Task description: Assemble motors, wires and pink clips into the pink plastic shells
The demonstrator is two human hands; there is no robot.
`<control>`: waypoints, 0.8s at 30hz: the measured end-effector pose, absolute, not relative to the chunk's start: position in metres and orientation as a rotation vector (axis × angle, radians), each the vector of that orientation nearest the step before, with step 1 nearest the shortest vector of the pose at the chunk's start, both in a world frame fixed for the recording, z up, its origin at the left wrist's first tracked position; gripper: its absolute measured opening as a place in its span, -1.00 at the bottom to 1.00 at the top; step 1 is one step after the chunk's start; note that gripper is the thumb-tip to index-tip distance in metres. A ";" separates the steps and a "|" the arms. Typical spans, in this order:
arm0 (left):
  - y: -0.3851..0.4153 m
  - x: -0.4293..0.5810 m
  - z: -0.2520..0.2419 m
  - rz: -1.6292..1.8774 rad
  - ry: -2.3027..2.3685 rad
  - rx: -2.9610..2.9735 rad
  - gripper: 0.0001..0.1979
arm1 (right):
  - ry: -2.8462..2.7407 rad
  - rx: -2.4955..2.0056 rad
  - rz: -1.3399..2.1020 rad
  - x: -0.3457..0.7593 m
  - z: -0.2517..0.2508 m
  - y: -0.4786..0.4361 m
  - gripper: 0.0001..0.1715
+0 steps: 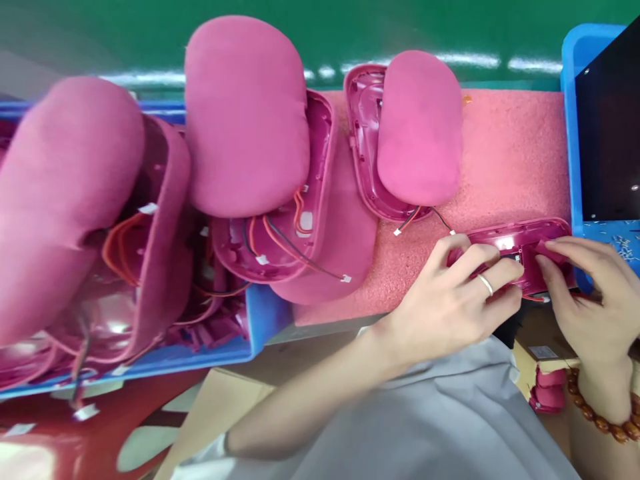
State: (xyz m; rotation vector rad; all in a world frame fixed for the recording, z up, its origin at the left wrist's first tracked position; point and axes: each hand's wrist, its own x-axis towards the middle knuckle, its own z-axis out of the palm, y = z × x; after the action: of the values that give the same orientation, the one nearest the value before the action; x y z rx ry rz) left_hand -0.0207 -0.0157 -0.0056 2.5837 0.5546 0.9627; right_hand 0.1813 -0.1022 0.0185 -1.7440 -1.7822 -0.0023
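**Speaker one:** Magenta plastic shell (pixel 520 250), where does it lie?

**Speaker two:** On the near right edge of the pink foam mat (pixel 500 147). Fingers hide much of its inside, and one dark part I cannot make out.

**Speaker one:** What is at the left?

**Speaker two:** A blue bin (pixel 260 333) with pink padded cushions (pixel 245 117) on shells. The frame cuts it off. On the mat, another cushion (pixel 420 127) lies in a shell (pixel 363 127), with thin wires (pixel 415 219) coming out.

**Speaker one:** And the hands?

**Speaker two:** The left hand (pixel 450 300), wearing a ring (pixel 485 285), is closed over the shell. The right hand (pixel 580 293), with a bead bracelet (pixel 600 407), grips its right end. Further right stands a blue tray (pixel 570 67) with a black panel (pixel 610 120).
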 end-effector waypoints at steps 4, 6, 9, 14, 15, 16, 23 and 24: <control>-0.015 -0.019 -0.007 0.974 0.440 2.633 -0.87 | -1.773 -1.741 -0.017 0.181 0.016 -0.101 -0.84; -0.015 -0.019 -0.007 0.974 0.400 2.678 -0.86 | -1.764 -1.741 -0.014 0.182 0.015 -0.102 -0.82; -0.017 -0.019 -0.009 1.103 0.370 2.688 -0.87 | -1.746 -1.738 -0.002 0.182 0.014 -0.103 -0.80; -0.018 -0.020 -0.010 1.119 0.340 2.695 -0.79 | -1.741 -1.732 -0.008 0.180 0.012 -0.103 -0.76; -0.018 -0.020 -0.010 1.107 0.341 2.701 -0.80 | -1.739 -1.734 -0.009 0.180 0.012 -0.103 -0.76; -0.018 -0.021 -0.010 1.099 0.349 2.706 -0.83 | -1.739 -1.734 -0.011 0.180 0.012 -0.103 -0.76; -0.022 -0.023 -0.011 1.066 0.463 2.720 -0.92 | -1.728 -1.735 -0.005 0.179 0.012 -0.104 -0.75; -0.022 -0.023 -0.012 1.063 0.472 2.720 -0.92 | -1.728 -1.731 -0.014 0.179 0.012 -0.104 -0.75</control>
State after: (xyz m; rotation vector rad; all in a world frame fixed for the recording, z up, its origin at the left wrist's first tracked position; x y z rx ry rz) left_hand -0.0226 -0.0223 -0.0117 2.7196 0.4715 1.0630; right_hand 0.1790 -0.1038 0.0118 -1.7307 -1.7281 -0.0143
